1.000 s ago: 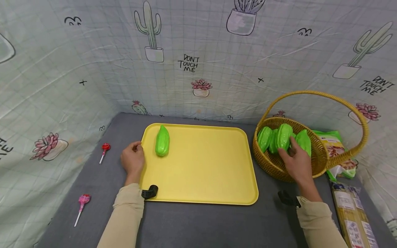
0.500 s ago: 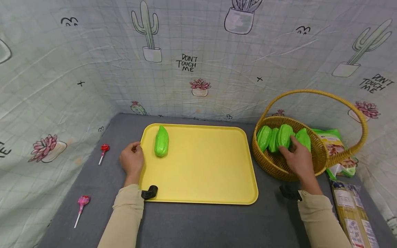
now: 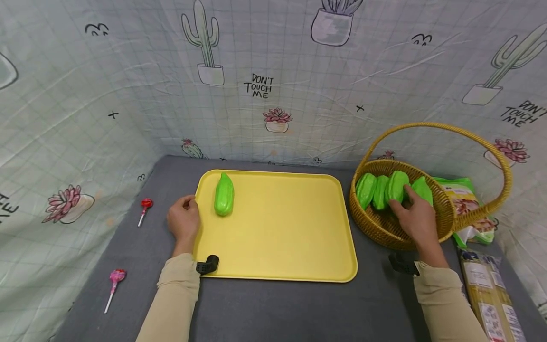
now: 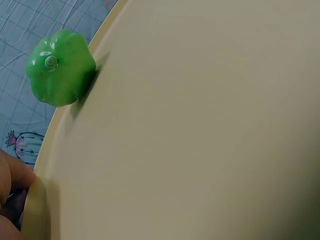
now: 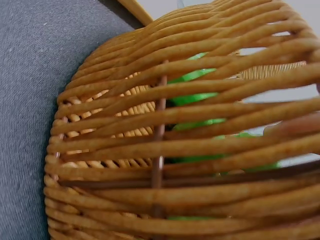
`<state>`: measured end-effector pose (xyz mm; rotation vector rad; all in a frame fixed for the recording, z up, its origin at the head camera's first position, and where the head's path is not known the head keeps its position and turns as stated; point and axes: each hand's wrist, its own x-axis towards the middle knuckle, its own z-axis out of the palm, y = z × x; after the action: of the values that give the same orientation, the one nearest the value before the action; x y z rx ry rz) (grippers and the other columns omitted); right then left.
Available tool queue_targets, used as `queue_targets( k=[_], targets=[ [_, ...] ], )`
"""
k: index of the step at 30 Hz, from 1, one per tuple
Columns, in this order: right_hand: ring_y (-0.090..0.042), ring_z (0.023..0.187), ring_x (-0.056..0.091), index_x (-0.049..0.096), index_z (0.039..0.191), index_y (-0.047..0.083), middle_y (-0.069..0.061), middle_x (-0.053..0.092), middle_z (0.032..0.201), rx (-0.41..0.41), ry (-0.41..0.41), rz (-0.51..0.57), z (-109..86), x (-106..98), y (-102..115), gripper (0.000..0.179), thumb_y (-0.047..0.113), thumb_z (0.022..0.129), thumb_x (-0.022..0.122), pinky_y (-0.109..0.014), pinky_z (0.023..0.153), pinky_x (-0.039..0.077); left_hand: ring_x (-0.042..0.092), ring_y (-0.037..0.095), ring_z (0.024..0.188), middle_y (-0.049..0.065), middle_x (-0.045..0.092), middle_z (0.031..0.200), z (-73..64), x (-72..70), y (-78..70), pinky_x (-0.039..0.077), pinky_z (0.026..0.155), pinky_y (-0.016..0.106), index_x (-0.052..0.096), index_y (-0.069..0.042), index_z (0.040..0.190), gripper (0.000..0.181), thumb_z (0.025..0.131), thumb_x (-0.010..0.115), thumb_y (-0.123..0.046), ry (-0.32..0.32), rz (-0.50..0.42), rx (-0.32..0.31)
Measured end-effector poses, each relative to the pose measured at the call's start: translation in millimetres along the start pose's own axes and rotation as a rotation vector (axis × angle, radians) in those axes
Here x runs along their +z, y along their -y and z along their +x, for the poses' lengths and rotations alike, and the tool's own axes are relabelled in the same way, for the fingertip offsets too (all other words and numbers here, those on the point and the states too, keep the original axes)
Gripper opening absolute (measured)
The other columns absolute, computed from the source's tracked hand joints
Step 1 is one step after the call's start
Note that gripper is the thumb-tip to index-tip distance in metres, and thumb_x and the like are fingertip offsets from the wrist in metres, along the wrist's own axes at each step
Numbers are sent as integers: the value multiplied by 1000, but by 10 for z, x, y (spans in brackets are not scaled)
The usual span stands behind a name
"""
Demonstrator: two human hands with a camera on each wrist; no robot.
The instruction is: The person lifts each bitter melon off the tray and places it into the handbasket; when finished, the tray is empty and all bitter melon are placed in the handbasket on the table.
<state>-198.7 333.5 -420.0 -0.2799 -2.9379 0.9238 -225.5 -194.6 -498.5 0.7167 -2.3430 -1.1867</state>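
My right hand reaches into the wicker basket and grips a glossy green ribbed gourd between thumb and fingers. Several more such gourds lie around it, among them one gourd by the left wall. The right wrist view sees the basket's woven side close up, green showing through the gaps. My left hand is at the left edge of the yellow tray, its curled fingers pinching the rim. In the left wrist view, fingertips meet that rim. A single gourd lies in the tray's upper left.
Left of the tray lie a red lollipop and a pink lollipop. A green-edged food packet sits behind the basket's right side, with a long clear pack in front. The basket's tall handle arches over its opening.
The gourd in my right hand has sunk slightly and moved a little right within the basket, the hand going with it. My left hand stays at the tray's edge.
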Motion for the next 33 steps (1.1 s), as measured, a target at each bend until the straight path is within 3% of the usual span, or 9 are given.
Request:
queue_targets(
  k=[3, 6, 8, 12, 15, 21, 28, 33],
  targets=[
    [-52, 91, 64, 25, 161, 0, -40, 65, 112, -16, -34, -16, -19, -13, 0, 71, 37, 106, 51, -55, 72, 51, 67, 40, 96, 23, 74, 109, 7, -1, -9, 49, 88, 53, 75, -1, 116, 30, 101, 53, -14, -4, -3, 1],
    [-43, 75, 64, 30, 159, 0, -35, 69, 94, -34, -70, -33, -49, -37, 8, 68, 35, 106, 53, -46, 65, 47, 67, 39, 96, 23, 74, 109, 8, 1, -23, 49, 88, 53, 75, -2, 116, 29, 101, 54, -14, -5, -4, 2],
    [-44, 76, 65, 31, 158, -1, -35, 70, 97, -39, -82, -34, -74, -61, 24, 67, 34, 106, 53, -47, 65, 48, 66, 40, 96, 23, 74, 108, 9, 5, -30, 49, 87, 53, 75, -2, 116, 29, 101, 53, -14, -2, -1, 2],
    [-56, 111, 61, 29, 159, 0, -41, 59, 129, -46, -91, -5, -115, -106, 81, 66, 33, 107, 51, -64, 80, 52, 66, 39, 95, 22, 74, 107, 11, 6, -42, 49, 88, 53, 75, -3, 115, 29, 102, 53, -16, 1, -1, -2],
    [-56, 121, 57, 28, 160, 2, -41, 57, 131, -50, -92, 7, -132, -131, 120, 66, 35, 107, 50, -66, 84, 53, 66, 39, 95, 22, 74, 108, 15, 2, -43, 49, 88, 53, 75, -3, 116, 30, 102, 52, -16, 5, -3, -3],
    [-55, 122, 58, 32, 160, 4, -40, 63, 122, -61, -104, 19, -154, -143, 166, 65, 35, 106, 52, -63, 79, 56, 66, 40, 96, 23, 73, 109, 26, -1, -48, 48, 89, 54, 74, -2, 117, 31, 102, 51, -15, 7, -3, -4],
    [-55, 119, 59, 39, 157, 7, -40, 56, 135, -60, -137, 58, -226, -97, 199, 63, 38, 105, 53, -67, 85, 52, 66, 39, 96, 22, 73, 109, 9, -15, -33, 48, 91, 53, 74, -2, 118, 30, 102, 53, -15, 17, -4, -7],
    [-51, 122, 61, 47, 154, 10, -35, 59, 137, -65, -176, 121, -284, -21, 260, 59, 39, 103, 56, -62, 88, 54, 65, 39, 99, 22, 73, 112, -12, -19, -17, 48, 92, 53, 74, -2, 119, 30, 103, 53, -16, 23, -9, -24]
  ],
)
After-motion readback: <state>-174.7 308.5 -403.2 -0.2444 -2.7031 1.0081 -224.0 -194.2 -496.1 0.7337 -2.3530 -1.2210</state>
